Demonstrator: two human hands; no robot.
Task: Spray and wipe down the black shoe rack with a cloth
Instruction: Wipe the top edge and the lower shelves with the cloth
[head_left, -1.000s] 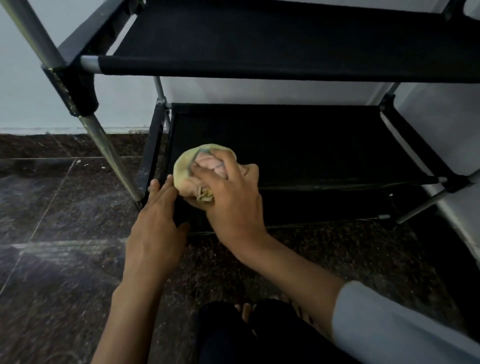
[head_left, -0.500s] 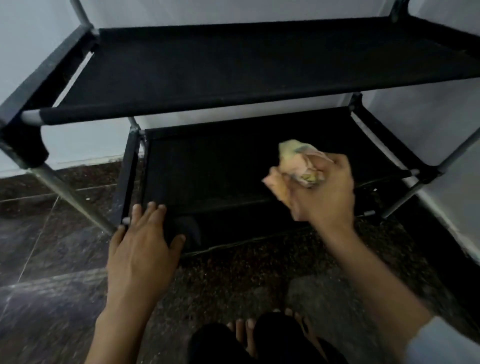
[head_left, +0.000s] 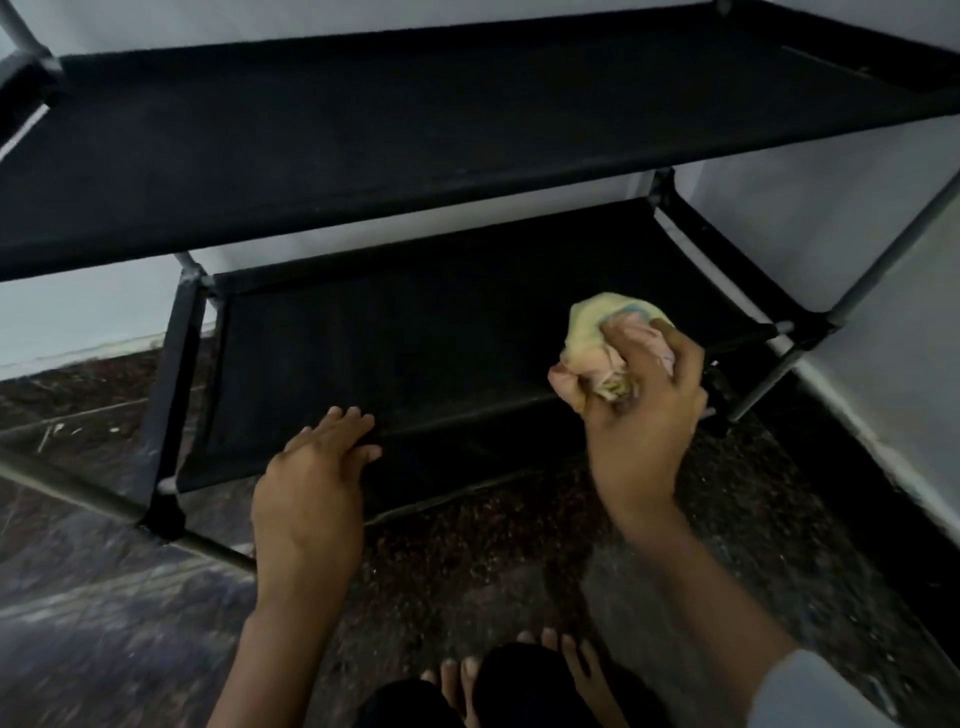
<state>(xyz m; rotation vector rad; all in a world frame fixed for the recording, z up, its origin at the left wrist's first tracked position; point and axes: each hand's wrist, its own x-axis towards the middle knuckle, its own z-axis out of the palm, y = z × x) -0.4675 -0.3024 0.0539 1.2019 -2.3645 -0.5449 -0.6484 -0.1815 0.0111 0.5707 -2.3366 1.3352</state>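
Note:
The black shoe rack (head_left: 415, 145) fills the upper view, with a wide fabric shelf on top and a lower fabric shelf (head_left: 415, 343) near the floor. My right hand (head_left: 644, 415) grips a crumpled yellow and pink cloth (head_left: 608, 332) and presses it on the right end of the lower shelf, close to its front bar. My left hand (head_left: 311, 478) lies flat with fingers spread on the lower shelf's front edge, left of the middle. No spray bottle shows.
Grey metal poles (head_left: 893, 249) frame the rack at the right and left. A pale wall (head_left: 810, 218) stands behind and to the right. The dark speckled stone floor (head_left: 467, 561) lies in front, with my bare toes (head_left: 467, 670) at the bottom edge.
My right hand has swept the cloth from the left end of the lower shelf to its right end. My left hand has shifted right along the front edge. The view has moved rightward.

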